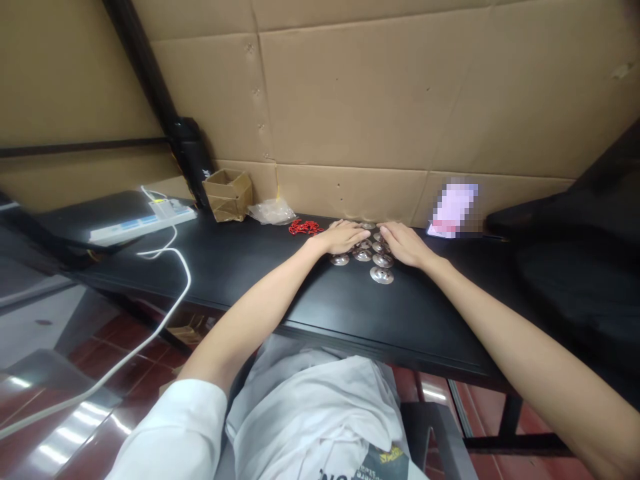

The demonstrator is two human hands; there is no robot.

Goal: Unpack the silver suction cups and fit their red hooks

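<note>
Several round silver metal discs (381,275) lie in a cluster on the black table (260,280) near the cardboard wall. My left hand (344,236) lies flat, fingers stretched out, on the left side of the cluster. On the right side my right hand (404,243) rests the same way, fingers extended over the discs. The fingertips of both hands nearly meet above the pile. Some discs are hidden under the hands. A small heap of red pieces (305,228) sits just left of my left hand.
A small open cardboard box (228,194) and a clear plastic bag (273,212) stand at the back. A white power strip (145,222) with a cable lies at left. A black bag (575,260) fills the right side. A pink card (453,210) leans on the wall.
</note>
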